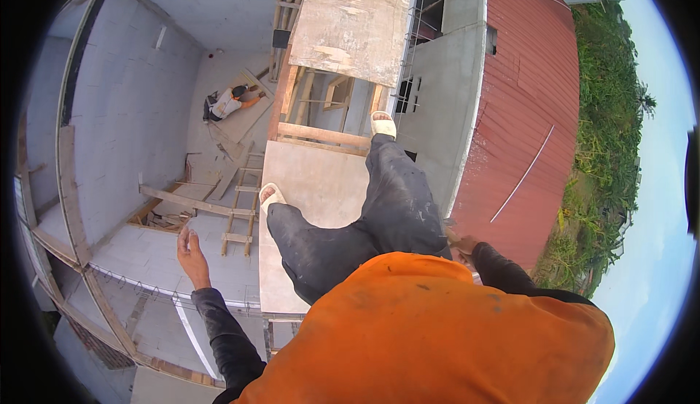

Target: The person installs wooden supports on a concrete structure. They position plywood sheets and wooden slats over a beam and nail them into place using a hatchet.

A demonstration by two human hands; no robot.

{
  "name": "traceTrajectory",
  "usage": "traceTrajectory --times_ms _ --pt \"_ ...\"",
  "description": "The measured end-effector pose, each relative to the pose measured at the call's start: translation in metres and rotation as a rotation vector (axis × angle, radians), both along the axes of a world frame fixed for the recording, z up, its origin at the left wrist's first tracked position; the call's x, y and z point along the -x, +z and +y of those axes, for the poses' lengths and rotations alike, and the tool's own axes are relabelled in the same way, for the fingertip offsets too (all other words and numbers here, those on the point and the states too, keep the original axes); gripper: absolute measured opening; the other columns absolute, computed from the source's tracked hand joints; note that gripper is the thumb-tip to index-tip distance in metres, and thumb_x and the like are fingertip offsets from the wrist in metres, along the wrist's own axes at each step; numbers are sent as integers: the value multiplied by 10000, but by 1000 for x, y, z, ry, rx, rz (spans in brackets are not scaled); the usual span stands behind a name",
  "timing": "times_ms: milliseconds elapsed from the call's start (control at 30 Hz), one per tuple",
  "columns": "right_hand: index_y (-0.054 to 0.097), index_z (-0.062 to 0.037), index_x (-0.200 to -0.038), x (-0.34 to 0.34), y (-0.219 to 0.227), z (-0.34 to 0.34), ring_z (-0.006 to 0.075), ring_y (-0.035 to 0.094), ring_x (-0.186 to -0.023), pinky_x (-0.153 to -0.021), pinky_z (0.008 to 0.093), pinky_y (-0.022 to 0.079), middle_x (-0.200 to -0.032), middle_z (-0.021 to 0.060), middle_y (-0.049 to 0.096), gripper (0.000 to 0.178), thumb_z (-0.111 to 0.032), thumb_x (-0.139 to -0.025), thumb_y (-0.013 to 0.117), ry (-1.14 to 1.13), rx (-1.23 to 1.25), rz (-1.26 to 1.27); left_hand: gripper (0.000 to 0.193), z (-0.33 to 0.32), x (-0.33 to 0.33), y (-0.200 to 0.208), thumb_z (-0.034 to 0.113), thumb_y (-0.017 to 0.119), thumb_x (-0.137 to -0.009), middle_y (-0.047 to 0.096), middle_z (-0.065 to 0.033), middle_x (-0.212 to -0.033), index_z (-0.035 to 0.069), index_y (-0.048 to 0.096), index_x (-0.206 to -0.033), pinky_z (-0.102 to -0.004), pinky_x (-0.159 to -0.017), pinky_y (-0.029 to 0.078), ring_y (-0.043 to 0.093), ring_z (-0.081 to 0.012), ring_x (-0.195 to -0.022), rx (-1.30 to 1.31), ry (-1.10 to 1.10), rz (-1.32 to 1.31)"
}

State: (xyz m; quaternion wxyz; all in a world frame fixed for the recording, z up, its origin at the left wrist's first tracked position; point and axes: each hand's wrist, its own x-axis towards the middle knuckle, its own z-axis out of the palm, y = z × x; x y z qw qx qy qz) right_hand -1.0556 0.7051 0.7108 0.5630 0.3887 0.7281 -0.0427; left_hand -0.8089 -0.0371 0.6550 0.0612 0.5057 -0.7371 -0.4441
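Observation:
My left hand [192,259] is held out in the air to the left, fingers stretched and holding nothing. It is apart from the plywood sheet [310,181] under my legs. On the right, my right hand [465,246] is down beside my thigh, close to a small bit of wood; its fingers are partly hidden, so a grip cannot be made out. My feet, in pale slippers, are apart: one at the sheet's left edge, the other by the wooden crosspiece [324,136]. Another plywood sheet [352,21] lies farther ahead.
Between the two sheets is a framed opening with a drop below. Far down at left, a co-worker [232,103] bends over boards beside a wooden ladder [242,211]. A red metal roof [521,105] lies to the right, past a grey wall [442,105].

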Motion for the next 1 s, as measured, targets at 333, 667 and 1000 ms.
traceTrajectory --times_ms 333,667,1000 --pt "480 -95 -1383 316 -137 -131 194 574 -507 -453 406 486 -719 80 596 549 -271 -930 735 105 429 287 759 118 98 -169 334 697 -915 402 -285 -1582 -55 429 -1510 -496 -1248 257 338 -442 -1491 59 -219 -413" --pt "527 -14 -1397 585 -392 -275 420 717 -998 -880 498 554 -1177 269 700 550 -317 -951 635 1258 293 348 922 168 202 -503 307 745 -874 261 -358 -1624 -70 282 -1578 -501 -1252 253 260 -475 -1521 -104 -285 -442" --pt "479 0 -1392 642 -471 -271 516 656 -1067 -930 578 504 -1130 342 680 464 -265 -1016 539 1731 309 383 1103 229 254 -600 445 728 -904 61 -326 -1689 -48 57 -1628 -510 -1263 241 208 -538 -1524 -143 -3 -642"
